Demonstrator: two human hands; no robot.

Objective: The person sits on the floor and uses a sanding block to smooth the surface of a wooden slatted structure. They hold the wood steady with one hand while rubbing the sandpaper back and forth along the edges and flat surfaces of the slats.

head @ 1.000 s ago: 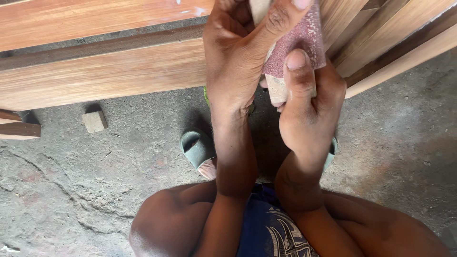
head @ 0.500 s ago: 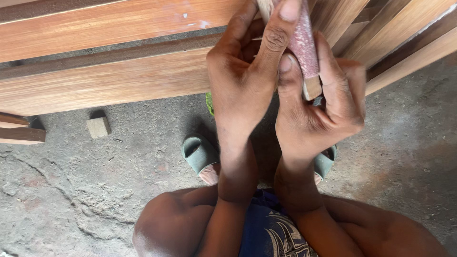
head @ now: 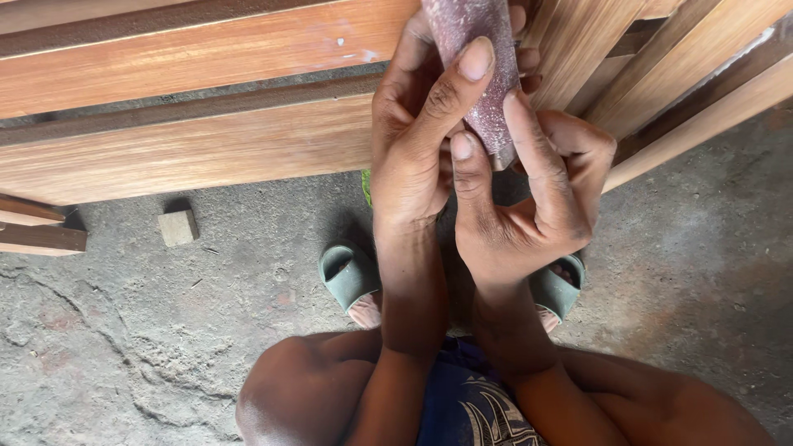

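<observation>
Gripping a sandpaper-wrapped block (head: 477, 70): left hand (head: 417, 153) and right hand (head: 529, 206) both closed around it, apparently pressing the paper tight.

- Sandpaper (head: 479, 58): reddish-brown, gritty and matt, wrapped around a pale wooden block (head: 502, 155).
- Wooden boards (head: 190, 140): orange-brown, smooth, with a faint sheen and fine straight grain.
- Small wood offcut (head: 178, 227): pale, raw, matt.
- Floor (head: 124, 330): grey concrete, rough, cracked, dusty.
- Sandals (head: 347, 272): grey-green, smooth rubbery plastic.
- Shorts (head: 462, 405): blue printed cloth.
</observation>
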